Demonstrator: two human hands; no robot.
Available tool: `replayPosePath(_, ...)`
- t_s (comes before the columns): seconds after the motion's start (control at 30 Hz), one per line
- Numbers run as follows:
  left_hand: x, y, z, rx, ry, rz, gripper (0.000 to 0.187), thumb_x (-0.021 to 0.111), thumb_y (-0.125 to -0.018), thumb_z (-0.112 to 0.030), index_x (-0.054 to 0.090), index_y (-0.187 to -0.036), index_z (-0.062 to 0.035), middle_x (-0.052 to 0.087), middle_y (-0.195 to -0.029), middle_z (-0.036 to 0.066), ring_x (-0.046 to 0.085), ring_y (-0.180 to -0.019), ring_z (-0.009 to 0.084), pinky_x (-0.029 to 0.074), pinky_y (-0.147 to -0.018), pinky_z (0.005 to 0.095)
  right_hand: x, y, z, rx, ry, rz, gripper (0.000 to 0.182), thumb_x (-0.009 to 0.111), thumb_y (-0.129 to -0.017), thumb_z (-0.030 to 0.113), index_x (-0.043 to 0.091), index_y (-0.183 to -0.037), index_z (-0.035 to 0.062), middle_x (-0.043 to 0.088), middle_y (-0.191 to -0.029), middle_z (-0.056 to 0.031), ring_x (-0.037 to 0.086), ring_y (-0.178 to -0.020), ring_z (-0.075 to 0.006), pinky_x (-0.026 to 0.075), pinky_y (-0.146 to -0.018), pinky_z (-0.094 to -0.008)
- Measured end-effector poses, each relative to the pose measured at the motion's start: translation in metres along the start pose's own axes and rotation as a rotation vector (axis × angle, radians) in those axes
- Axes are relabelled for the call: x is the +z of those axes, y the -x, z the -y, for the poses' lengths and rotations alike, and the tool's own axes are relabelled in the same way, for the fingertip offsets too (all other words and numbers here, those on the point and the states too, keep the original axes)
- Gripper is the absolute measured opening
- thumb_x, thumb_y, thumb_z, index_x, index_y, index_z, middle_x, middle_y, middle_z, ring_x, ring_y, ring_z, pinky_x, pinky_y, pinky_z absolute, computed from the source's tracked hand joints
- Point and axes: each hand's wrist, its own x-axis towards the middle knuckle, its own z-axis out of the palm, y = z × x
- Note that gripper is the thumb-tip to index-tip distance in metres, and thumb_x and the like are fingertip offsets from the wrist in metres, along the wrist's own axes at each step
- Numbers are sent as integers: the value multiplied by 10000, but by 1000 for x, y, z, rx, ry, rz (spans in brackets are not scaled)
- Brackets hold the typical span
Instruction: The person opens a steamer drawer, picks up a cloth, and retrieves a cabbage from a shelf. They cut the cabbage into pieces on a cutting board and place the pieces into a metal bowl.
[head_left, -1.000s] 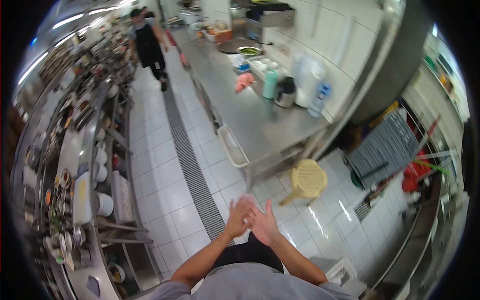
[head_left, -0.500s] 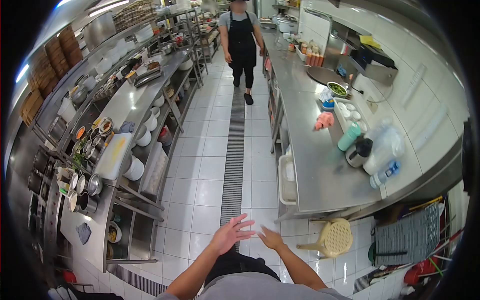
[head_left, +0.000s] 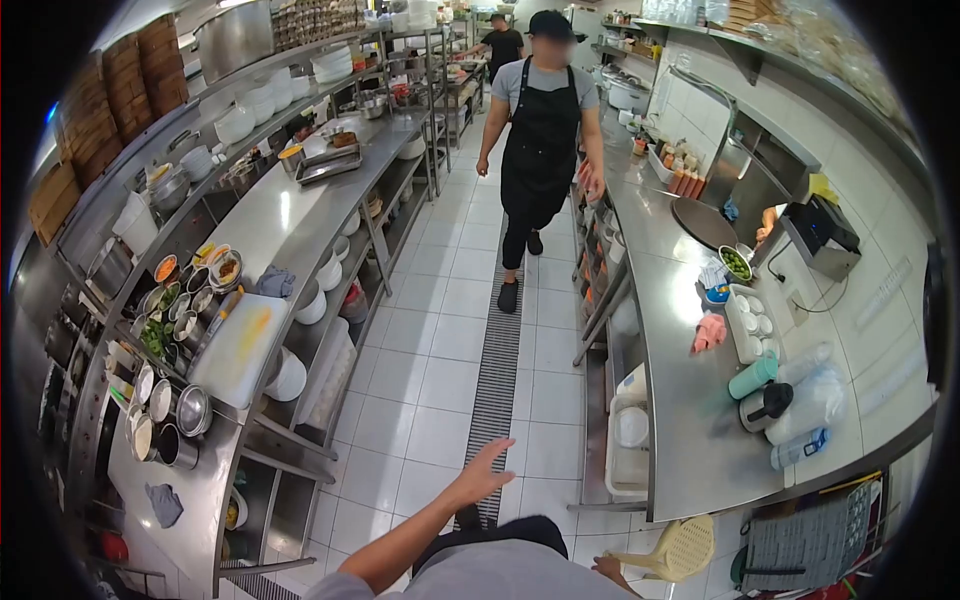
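My left hand (head_left: 484, 473) is held out over the floor drain (head_left: 494, 385), its fingers apart and nothing in it. Low in the view, my right hand (head_left: 608, 567) is beside the edge of a cream plastic stool (head_left: 683, 548); its fingers are too small and partly hidden to tell whether they grip the stool. A person in a black apron (head_left: 540, 130) stands mid-stride in the aisle ahead, both hands apart from mine.
On the left, a steel counter (head_left: 235, 238) holds a cutting board (head_left: 240, 350), bowls and a grey cloth (head_left: 164, 504). The right counter (head_left: 690, 430) bears a pink cloth (head_left: 710, 332), bottles and a tray. A second person (head_left: 502, 45) is far back.
The aproned person has come closer. My right hand has moved from beside my left hand down to the stool. The view has shifted, and a second person now shows at the back.
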Motion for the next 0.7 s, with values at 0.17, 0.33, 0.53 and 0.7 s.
replayPosePath(0.17,-40,-59,-10,-93,125,174,587,663,-890,-212,437,-1413,-71,455,-1422,158,507,-1255,328,414,-1057,425,-3,-74,80,30,-799,-259,312,664,-891,243,624,-1095,11,689,-819,-91,697,-659,-241,496,-496,-334)
replayPosePath(0.33,-91,-72,23,67,-403,117,560,638,-905,-287,455,-1386,-65,460,-1415,178,535,-1209,370,443,-1021,437,-76,-123,172,-10,-453,-192,336,679,-882,260,633,-1112,19,703,-865,-98,704,-675,-212,502,-511,-333)
replayPosePath(0.53,-159,-35,124,-261,-470,-12,538,639,-897,-322,502,-1355,-75,526,-1350,199,569,-1166,372,484,-958,454,-186,-202,268,151,-252,-55,238,546,-954,225,657,-1038,32,711,-891,-83,713,-723,-201,539,-530,-338)
replayPosePath(0.7,-171,52,273,-759,-21,-468,501,680,-852,-307,586,-1267,-43,641,-1214,198,626,-1104,322,498,-934,393,-248,-309,342,85,-46,-27,279,573,-918,301,646,-1072,80,700,-954,-97,688,-754,-230,528,-596,-445)
